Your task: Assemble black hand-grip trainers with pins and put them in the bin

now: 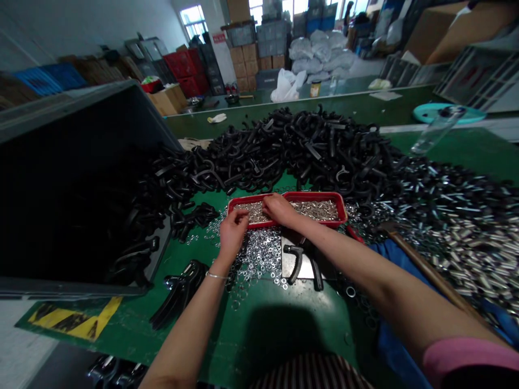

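My left hand (232, 232) hovers at the near edge of a red tray (343, 212) filled with small silver metal parts, its fingers curled in a pinch on something too small to name. My right hand (278, 209) rests over the tray's middle, fingers bent down into the silver parts. Below the hands lies a heap of shiny washers (261, 255) on the green table (279, 319). A black curved plastic handle (295, 260) lies on a small metal plate just right of the washers.
A huge pile of black curved plastic parts (300, 148) spreads behind the tray. Silver pins (458, 227) cover the right side. A large dark bin (81, 183) stands at left. A clear bottle (436, 129) leans at far right. Assembled black pieces (178, 292) lie near left.
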Motion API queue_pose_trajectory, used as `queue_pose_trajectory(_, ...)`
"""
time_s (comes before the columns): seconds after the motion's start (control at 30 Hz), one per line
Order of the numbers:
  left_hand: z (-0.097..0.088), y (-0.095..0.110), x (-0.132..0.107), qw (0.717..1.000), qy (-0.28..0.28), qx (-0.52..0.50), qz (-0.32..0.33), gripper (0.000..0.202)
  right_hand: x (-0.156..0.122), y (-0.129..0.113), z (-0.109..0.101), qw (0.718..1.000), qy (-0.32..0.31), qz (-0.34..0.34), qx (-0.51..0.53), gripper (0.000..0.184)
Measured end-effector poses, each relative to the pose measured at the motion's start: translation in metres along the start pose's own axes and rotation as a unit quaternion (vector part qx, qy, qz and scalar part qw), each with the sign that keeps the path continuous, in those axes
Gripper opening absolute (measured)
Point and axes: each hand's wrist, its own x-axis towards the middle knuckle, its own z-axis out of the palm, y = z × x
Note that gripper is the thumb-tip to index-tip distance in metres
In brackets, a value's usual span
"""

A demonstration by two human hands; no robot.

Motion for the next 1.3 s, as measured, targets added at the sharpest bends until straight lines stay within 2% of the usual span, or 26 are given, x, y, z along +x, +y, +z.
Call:
queue_pose_trajectory(0.1, 0.002, -0.006, 0.008, 0.999, -0.001, -0.023, -0.041, 0.020, -0.024, -0.002, -0.021, 0.999, 0.032, 0.016, 0.039, 0.011)
queue_pose_trajectory(0.23, 0.000, -0.009, 0.007, 0.999, -0.015, 0.032, 0.002, 0.018, -0.108, 0.003, -0.046, 0.987, 0.082, 0.057, 0.125, 0.016)
queue_pose_trajectory(0.33, 0.001, -0.005, 0.001, 0.994, -0.014, 0.100, 0.042, 0.016, -0.170, 0.009, -0.049, 0.986, 0.065, 0.060, 0.145, 0.017)
queue_pose_trajectory(0.43, 0.004, -0.001, -0.002, 0.989, -0.010, 0.138, 0.057, 0.015, -0.199, 0.011, -0.041, 0.989, 0.059, 0.031, 0.129, 0.017)
queue_pose_trajectory(0.6, 0.006, 0.001, -0.003, 0.986, -0.008, 0.155, 0.068, 0.012, -0.200, 0.012, -0.029, 0.997, 0.050, -0.004, 0.059, 0.017)
queue_pose_trajectory(0.8, 0.007, -0.002, -0.001, 0.986, 0.000, 0.152, 0.074, 0.012, -0.202, 0.005, -0.026, 0.997, 0.053, -0.016, -0.055, 0.021)
queue_pose_trajectory(0.93, 0.008, 0.012, -0.016, 0.991, 0.015, 0.101, 0.082, 0.011, -0.206, 0.001, -0.025, 0.994, 0.041, -0.026, -0.097, 0.023)
queue_pose_trajectory(1.0, 0.014, 0.027, -0.034, 0.990, -0.026, 0.076, 0.113, 0.012, -0.208, 0.002, -0.024, 0.994, 0.032, -0.031, -0.103, 0.023)
queue_pose_trajectory(1.1, 0.032, 0.050, -0.065, 0.970, -0.155, 0.076, 0.169, 0.012, -0.209, 0.004, -0.022, 0.994, 0.014, -0.038, -0.102, 0.022)
queue_pose_trajectory(1.17, 0.047, 0.061, -0.080, 0.951, -0.216, 0.106, 0.193, 0.013, -0.209, 0.005, -0.023, 0.996, 0.009, -0.039, -0.079, 0.023)
queue_pose_trajectory(1.3, 0.067, 0.067, -0.087, 0.928, -0.250, 0.173, 0.215, 0.017, -0.217, 0.007, -0.035, 0.998, 0.041, -0.012, 0.044, 0.022)
